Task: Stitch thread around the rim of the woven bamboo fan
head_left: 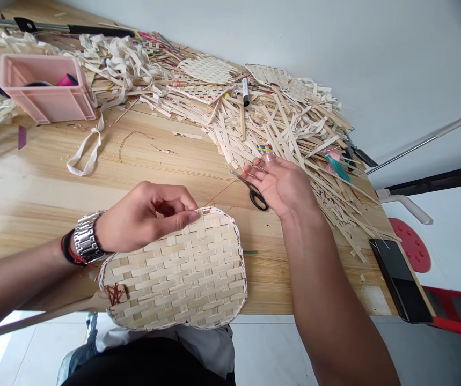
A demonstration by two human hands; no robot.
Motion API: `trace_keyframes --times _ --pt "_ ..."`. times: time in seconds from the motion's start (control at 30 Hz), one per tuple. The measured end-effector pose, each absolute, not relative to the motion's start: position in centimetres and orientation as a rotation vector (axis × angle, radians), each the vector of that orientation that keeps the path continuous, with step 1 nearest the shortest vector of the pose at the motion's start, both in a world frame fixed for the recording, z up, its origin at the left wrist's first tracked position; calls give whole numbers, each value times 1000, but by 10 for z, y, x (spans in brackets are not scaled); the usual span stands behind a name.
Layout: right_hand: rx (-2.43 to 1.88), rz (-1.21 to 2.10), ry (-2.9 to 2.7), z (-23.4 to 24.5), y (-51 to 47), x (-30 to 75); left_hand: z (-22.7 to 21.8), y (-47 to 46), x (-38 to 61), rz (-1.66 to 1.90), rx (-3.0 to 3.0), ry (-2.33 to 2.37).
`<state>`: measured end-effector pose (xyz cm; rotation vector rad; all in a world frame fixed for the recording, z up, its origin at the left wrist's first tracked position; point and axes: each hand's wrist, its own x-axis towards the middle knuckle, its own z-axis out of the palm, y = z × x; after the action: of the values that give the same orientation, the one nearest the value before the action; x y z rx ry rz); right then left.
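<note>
No text, brand or number can be read; the marks on the black-and-white marker (245,92) are too small.

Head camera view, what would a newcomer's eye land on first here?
Probably the pale woven panel at the near edge of the table, its rim pinched by the left hand. Next, the tangled heap of light strips sprawling along the table's far side, and the pink bin at far left.

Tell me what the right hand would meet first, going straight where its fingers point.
The right hand would probably meet the loose pale strips first, though depth is unclear.
</note>
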<state>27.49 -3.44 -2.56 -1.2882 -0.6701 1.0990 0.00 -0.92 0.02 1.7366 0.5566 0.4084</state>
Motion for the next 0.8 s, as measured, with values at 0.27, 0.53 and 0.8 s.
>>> trace_keyframes --times 0.27,0.53,0.8 --pt "-1327 994 -690 -18 -34 323 0 -8 0 412 1724 560" --pt "-1473 655 -661 -34 -32 347 3 -10 -3 400 1638 507" --pt "-1516 546 -798 -34 -33 353 3 -7 -3 437 1586 484"
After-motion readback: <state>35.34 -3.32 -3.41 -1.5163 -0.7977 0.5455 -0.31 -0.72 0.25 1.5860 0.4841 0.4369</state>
